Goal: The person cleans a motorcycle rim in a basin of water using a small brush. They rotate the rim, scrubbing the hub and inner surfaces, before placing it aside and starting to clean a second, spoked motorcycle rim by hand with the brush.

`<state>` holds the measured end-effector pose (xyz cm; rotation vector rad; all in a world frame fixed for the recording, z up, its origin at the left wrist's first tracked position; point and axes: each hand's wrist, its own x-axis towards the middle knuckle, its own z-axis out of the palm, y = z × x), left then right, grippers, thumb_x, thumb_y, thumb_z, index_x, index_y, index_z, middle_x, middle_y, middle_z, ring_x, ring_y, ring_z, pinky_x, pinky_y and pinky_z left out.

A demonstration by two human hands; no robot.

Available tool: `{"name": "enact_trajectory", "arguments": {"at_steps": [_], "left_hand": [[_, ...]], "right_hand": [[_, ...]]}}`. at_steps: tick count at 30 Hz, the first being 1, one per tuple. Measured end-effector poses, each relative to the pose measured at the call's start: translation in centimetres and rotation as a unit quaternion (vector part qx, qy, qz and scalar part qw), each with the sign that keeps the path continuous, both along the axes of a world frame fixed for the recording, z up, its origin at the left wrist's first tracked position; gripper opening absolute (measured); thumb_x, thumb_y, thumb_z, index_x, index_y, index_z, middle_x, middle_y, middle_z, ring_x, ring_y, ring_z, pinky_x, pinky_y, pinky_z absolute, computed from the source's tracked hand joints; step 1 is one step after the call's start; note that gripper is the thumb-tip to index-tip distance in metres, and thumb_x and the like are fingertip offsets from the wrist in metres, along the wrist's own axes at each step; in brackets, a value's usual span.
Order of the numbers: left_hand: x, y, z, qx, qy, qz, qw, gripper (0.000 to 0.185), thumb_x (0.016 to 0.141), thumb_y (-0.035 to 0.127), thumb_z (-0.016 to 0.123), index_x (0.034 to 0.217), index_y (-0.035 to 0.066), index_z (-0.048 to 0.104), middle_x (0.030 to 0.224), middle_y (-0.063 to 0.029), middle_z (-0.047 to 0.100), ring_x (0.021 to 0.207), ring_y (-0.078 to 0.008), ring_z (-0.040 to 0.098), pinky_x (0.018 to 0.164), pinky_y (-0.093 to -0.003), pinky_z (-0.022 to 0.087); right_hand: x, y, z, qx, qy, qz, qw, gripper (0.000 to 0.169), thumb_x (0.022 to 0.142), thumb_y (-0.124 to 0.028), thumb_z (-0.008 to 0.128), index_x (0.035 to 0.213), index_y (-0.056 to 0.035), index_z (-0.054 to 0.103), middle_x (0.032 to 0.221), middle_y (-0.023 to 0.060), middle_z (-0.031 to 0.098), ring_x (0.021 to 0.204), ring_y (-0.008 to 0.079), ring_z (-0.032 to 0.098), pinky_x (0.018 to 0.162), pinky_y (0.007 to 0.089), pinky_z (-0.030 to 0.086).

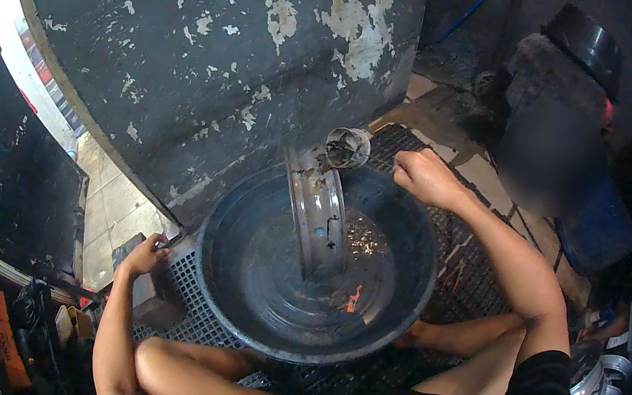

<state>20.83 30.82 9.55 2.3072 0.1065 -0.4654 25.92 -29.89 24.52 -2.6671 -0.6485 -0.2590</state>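
A dark plastic basin (213,299) stands before my crossed legs. Inside it a metal wheel rim (319,216) is propped upright and tilted, its barrel streaked with dirt. By the rim's upper end sits a small round container (361,146) with dark residue inside. My right hand (423,177) is curled into a fist just right of that container, over the basin's far right edge; its palm side is hidden. Out to the left, my left hand (147,254) has its fingers around a small dark object (163,244), too small to identify. An orange scrap (354,299) lies in the basin.
A wall with peeling paint (238,61) rises close behind the basin. Plastic grating (185,282) and dark matting (464,277) cover the floor. Another person (534,71) is at the right. Several shiny metal rims (595,391) lie lower right; an orange box (6,334) lies lower left.
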Motion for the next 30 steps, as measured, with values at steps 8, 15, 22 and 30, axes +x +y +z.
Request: {"name": "enact_trajectory", "arguments": {"at_steps": [8,15,22,30], "left_hand": [[0.6,-0.9,-0.1,0.009,0.054,0.022,0.998,0.033,0.092,0.014,0.056,0.122,0.008,0.043,0.085,-0.0065,0.060,0.065,-0.0140,0.055,0.053,-0.0278,0.045],[0.4,-0.3,-0.5,0.017,0.034,0.030,0.999,0.031,0.090,0.016,0.058,0.118,0.009,0.048,0.077,-0.0072,0.062,0.067,-0.0142,0.058,0.060,-0.0298,0.047],[0.3,-0.5,0.0,0.019,0.032,0.032,0.999,0.033,0.089,0.018,0.058,0.119,0.009,0.048,0.079,-0.0090,0.061,0.069,-0.0150,0.059,0.061,-0.0307,0.048],[0.4,-0.4,0.1,0.073,0.014,0.015,0.997,0.035,0.090,0.022,0.058,0.121,0.009,0.047,0.085,-0.0137,0.064,0.075,-0.0209,0.063,0.067,-0.0354,0.049]], "right_hand": [[-1.7,0.6,1.4,-0.047,0.010,0.007,0.999,0.014,0.079,-0.009,0.055,0.077,0.0054,0.056,0.068,0.0274,0.058,0.069,0.0433,0.059,0.064,0.0490,0.047],[-1.1,1.5,2.1,-0.084,0.007,0.006,0.996,0.014,0.079,-0.009,0.055,0.076,0.0055,0.056,0.066,0.0267,0.058,0.067,0.0421,0.061,0.063,0.0490,0.048],[1.8,3.8,1.4,-0.173,-0.042,0.009,0.984,0.018,0.078,-0.012,0.055,0.078,0.0057,0.061,0.071,0.0253,0.063,0.073,0.0390,0.065,0.064,0.0464,0.052],[4.4,5.3,-1.3,-0.239,-0.128,0.027,0.962,0.020,0.081,-0.014,0.049,0.083,0.0031,0.059,0.069,0.0195,0.065,0.066,0.0351,0.067,0.059,0.0443,0.054]]}}
